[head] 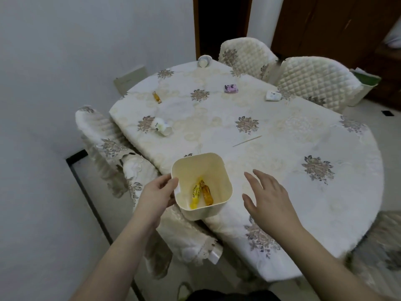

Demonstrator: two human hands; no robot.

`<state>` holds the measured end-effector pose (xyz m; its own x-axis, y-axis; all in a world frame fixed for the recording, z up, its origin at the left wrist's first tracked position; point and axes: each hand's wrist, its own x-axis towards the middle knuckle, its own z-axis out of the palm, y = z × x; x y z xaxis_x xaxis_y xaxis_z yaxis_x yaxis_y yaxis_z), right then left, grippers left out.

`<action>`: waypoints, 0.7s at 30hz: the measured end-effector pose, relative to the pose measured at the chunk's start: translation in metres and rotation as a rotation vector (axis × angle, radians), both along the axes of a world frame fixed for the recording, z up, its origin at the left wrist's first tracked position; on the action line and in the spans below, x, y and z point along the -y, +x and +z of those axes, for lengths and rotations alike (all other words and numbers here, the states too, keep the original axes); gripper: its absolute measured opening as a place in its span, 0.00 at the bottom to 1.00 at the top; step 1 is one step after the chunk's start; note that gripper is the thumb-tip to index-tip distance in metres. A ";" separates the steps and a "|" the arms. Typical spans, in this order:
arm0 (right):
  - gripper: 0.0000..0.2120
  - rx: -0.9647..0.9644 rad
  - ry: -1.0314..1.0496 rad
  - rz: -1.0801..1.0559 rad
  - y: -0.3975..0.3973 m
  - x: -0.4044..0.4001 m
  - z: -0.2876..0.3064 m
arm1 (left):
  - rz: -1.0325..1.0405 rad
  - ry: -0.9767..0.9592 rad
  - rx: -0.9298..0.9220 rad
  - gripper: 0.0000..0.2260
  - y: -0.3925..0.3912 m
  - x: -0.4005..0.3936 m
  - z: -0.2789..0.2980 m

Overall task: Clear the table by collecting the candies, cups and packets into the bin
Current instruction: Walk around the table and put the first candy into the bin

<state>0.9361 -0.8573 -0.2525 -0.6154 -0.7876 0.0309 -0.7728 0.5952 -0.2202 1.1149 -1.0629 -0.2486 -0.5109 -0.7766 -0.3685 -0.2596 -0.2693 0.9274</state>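
Observation:
My left hand (158,192) grips the left rim of a cream square bin (225,187) held at the table's near edge. Inside lie a yellow candy (194,195) and an amber candy (206,193). My right hand (268,197) hovers open just right of the bin, holding nothing. On the floral tablecloth (282,131) lie an amber candy (156,97), a tipped paper cup (162,126), another cup (204,61) at the far edge, a purple packet (230,88), a crumpled white packet (273,96) and a thin wooden stick (247,141).
Quilted covered chairs stand at the left (104,137) and at the far side (245,55), (314,81). A second white bin (364,88) stands on the floor at the far right. A wall runs along the left, with a dark doorway (221,25) behind the table.

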 end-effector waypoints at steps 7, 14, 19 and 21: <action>0.26 -0.017 0.036 -0.139 0.046 0.018 0.004 | -0.161 0.013 -0.019 0.07 0.009 0.041 0.009; 0.26 -0.050 0.021 -0.255 0.057 0.019 0.012 | -0.224 0.020 -0.007 0.07 0.004 0.056 0.007; 0.26 -0.055 0.003 -0.302 0.042 0.022 0.009 | -0.263 0.028 0.007 0.08 -0.011 0.065 0.005; 0.26 -0.047 0.007 -0.310 0.032 0.027 0.005 | -0.265 0.018 0.023 0.07 -0.020 0.072 0.004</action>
